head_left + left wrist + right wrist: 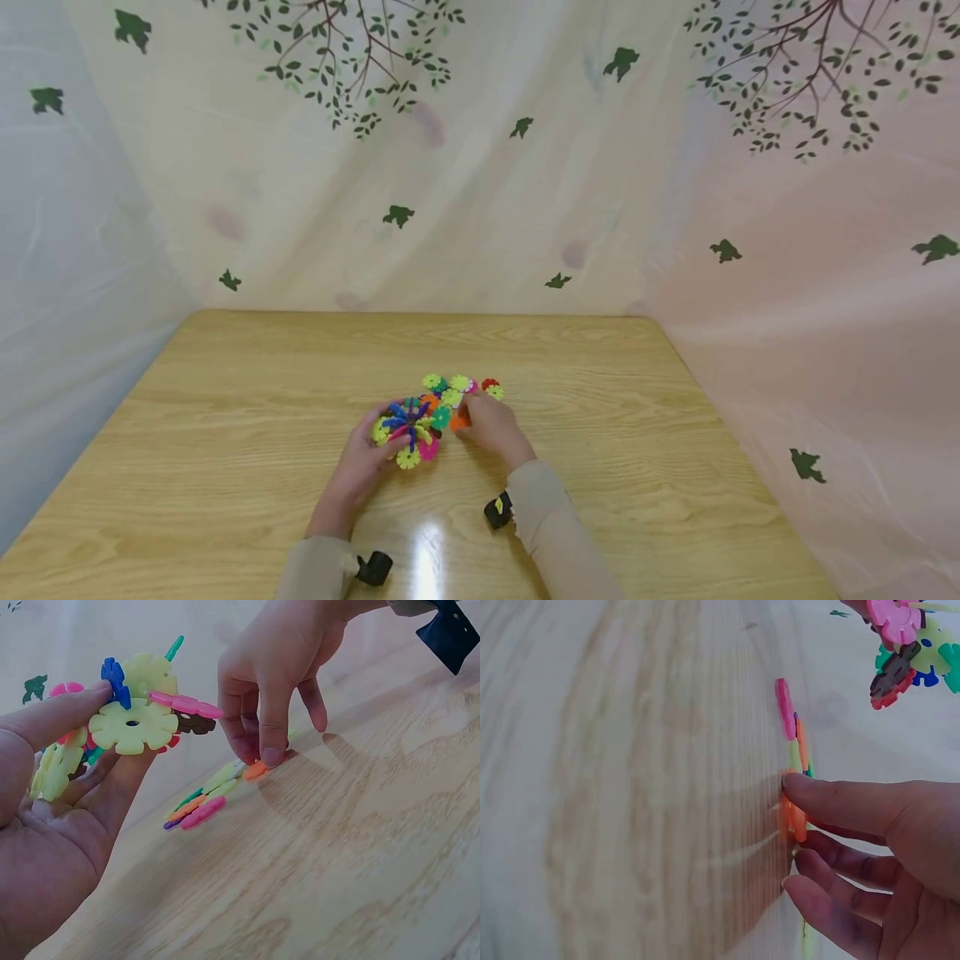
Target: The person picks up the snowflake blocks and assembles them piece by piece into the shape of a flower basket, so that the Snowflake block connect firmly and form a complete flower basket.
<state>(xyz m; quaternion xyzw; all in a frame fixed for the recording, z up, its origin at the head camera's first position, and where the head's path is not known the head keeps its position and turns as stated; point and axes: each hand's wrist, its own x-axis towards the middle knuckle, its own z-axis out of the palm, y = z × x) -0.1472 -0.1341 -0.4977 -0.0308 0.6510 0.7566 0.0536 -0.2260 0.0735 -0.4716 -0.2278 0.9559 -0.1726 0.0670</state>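
My left hand (360,458) holds up a cluster of interlocked flower-shaped plastic discs (409,422) in yellow, blue, pink, green, red and brown. In the left wrist view, the thumb lies against a blue disc (115,682), above a pale yellow disc (132,724), with fingers supporting from behind. To the right of the cluster, my right hand (491,427) reaches down to the tabletop. Its thumb and fingertips pinch an orange flower disc (788,806) low at the table surface. The fingers partly cover this disc.
Several loose flower discs lie close together on the wooden table (637,467), among them a pink disc (203,813) and a yellow disc (432,381). A red disc (490,383) lies beyond the right hand. A leaf-printed cloth (465,250) hangs behind the table.
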